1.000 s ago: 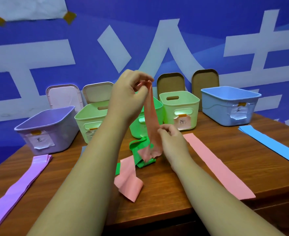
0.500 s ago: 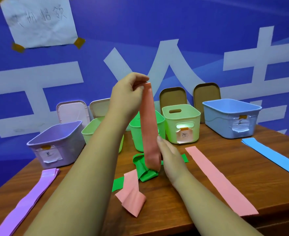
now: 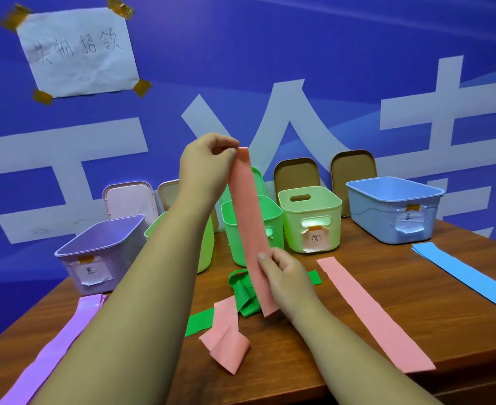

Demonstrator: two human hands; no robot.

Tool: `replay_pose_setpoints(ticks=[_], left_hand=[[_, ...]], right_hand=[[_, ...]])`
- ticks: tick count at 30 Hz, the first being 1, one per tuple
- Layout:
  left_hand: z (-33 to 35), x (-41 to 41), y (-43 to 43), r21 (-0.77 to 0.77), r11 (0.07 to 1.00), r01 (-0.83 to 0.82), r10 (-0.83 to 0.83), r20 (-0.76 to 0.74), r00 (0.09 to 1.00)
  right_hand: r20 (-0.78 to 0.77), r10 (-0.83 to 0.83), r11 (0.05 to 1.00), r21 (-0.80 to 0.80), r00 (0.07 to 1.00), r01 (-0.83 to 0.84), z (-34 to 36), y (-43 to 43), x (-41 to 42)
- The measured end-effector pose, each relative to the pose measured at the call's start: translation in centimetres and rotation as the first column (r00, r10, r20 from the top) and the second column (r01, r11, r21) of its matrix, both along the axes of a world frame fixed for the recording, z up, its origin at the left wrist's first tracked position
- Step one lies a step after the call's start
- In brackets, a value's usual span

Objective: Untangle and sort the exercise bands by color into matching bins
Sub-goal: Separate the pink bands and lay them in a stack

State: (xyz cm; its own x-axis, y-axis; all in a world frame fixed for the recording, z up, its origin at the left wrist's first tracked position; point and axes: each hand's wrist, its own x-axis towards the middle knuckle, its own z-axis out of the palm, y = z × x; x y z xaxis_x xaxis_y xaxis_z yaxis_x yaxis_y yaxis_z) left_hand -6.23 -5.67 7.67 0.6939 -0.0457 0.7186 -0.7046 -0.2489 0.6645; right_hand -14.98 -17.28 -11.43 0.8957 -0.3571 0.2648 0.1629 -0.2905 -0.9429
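Note:
My left hand [image 3: 206,168] pinches the top end of a pink band [image 3: 248,217] and holds it up, stretched straight. My right hand [image 3: 284,273] pinches the same band lower down, just above the table. The band's free tail [image 3: 226,343] lies crumpled on the wood near the front. A tangled green band [image 3: 242,296] sits under the pink one. Flat on the table lie another pink band [image 3: 372,314], a blue band [image 3: 468,276] at the right and a purple band [image 3: 57,346] at the left.
Along the back stand a purple bin [image 3: 100,252], a pale green bin [image 3: 206,252] partly behind my arm, a green bin [image 3: 232,223], a pale green labelled bin [image 3: 311,220] and a blue bin [image 3: 393,211]. Lids lean on the blue wall. The table's front edge [image 3: 357,384] is close.
My left hand has lifted the pink band's end higher and the band now hangs flat and straight. My right hand has slid along it, out of the green tangle.

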Motion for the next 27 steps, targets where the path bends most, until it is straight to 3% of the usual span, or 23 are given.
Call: replay_pose_setpoints(ticks=[4, 14, 20, 24, 27], left_hand=[[0.5, 0.8, 0.1, -0.142, 0.990, 0.024, -0.031, -0.049, 0.998], [-4.5, 2.2, -6.4, -0.196, 0.979, 0.060, -0.097, -0.185, 0.978], [-8.5, 1.8, -11.8, -0.123, 0.992, 0.029, -0.059, -0.244, 0.968], [-11.0, 1.2, -14.9, -0.081, 0.997, 0.002, -0.024, -0.275, 0.961], [-12.9, 1.2, -16.6, -0.028, 0.999, -0.017, 0.007, -0.315, 0.949]], right_hand=[[-0.014, -0.002, 0.997, -0.077, 1.000, 0.001, 0.8, -0.1, -1.1], [-0.112, -0.091, 0.952, -0.302, 0.989, 0.054, 2.7, -5.6, -8.7], [-0.147, -0.208, 0.933, -0.327, 0.967, 0.151, 3.1, -9.3, -12.7], [-0.254, -0.259, 0.917, -0.367, 0.932, 0.155, 2.9, -11.1, -14.5], [-0.344, -0.243, 0.942, -0.307, 0.907, 0.136, 2.6, -12.0, -15.2]])
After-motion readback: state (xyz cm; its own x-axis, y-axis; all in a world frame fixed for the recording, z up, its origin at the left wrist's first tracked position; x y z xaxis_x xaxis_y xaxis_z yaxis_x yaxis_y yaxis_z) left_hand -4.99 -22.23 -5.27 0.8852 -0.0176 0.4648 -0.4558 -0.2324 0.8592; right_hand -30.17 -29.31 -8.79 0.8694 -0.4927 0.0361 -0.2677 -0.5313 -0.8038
